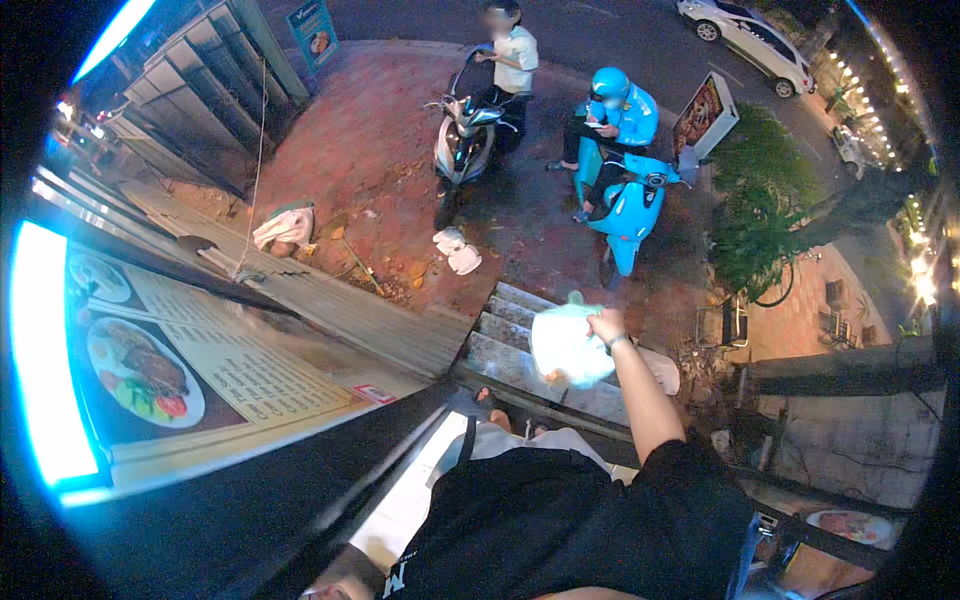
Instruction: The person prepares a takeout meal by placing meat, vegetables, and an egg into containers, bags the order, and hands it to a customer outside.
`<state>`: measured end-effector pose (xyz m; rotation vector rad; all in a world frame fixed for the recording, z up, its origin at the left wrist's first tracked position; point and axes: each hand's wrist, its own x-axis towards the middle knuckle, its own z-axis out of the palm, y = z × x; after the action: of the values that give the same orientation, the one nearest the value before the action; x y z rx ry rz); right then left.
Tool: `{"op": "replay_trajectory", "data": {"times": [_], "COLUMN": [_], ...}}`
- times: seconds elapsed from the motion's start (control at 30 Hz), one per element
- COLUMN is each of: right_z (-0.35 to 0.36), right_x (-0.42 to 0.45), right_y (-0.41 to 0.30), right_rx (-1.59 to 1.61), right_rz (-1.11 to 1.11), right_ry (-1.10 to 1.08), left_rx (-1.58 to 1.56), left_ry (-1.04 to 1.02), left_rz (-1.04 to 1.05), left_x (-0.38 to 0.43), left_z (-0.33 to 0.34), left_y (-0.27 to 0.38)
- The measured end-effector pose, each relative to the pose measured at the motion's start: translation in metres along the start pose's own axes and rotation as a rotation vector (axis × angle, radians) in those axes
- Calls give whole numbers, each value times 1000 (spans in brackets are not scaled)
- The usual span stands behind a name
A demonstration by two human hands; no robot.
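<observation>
My right hand [606,325] grips the top of a white plastic bag [571,346], with the arm stretched out over the stone steps [511,330]. The bag looks overexposed, and its contents are hard to make out. Greenish handles stick up beside my fingers. My left hand is out of view. Below me, a foot in a dark sandal [480,401] shows near the top of the steps.
On the red paving, a person in a light blue jacket and helmet [634,112] sits on a blue scooter [630,210]. Another person [517,56] is by a dark scooter [465,142]. White bags [457,251] lie on the ground. A menu board [225,360] stands left.
</observation>
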<state>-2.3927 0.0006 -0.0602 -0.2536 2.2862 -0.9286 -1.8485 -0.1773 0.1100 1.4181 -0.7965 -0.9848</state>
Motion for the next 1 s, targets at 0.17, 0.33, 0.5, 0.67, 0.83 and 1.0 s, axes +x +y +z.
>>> {"op": "replay_trajectory", "data": {"times": [0.17,0.33,0.5,0.67,0.83,1.0], "right_z": [74,130,125,117,116,92], "right_x": [68,100,100,82,67,62], "right_y": [-54,-95,-119,-97,-63,-25], "right_rx": [-352,-235,-187,-78,-20,48], "right_rz": [-129,-163,-180,-173,-119,-83], "right_ry": [-137,-133,-76,-34,-20,73], "left_rx": [88,123,151,156,155,166], "left_ry": [16,23,-11,-56,-95,-139], "left_rz": [-105,-153,-187,-207,-229,-242], "left_x": [4,8,9,9,7,9], "left_z": [-5,-8,-3,5,12,19], "left_y": [-15,-20,-26,-29,-38,-43]}}
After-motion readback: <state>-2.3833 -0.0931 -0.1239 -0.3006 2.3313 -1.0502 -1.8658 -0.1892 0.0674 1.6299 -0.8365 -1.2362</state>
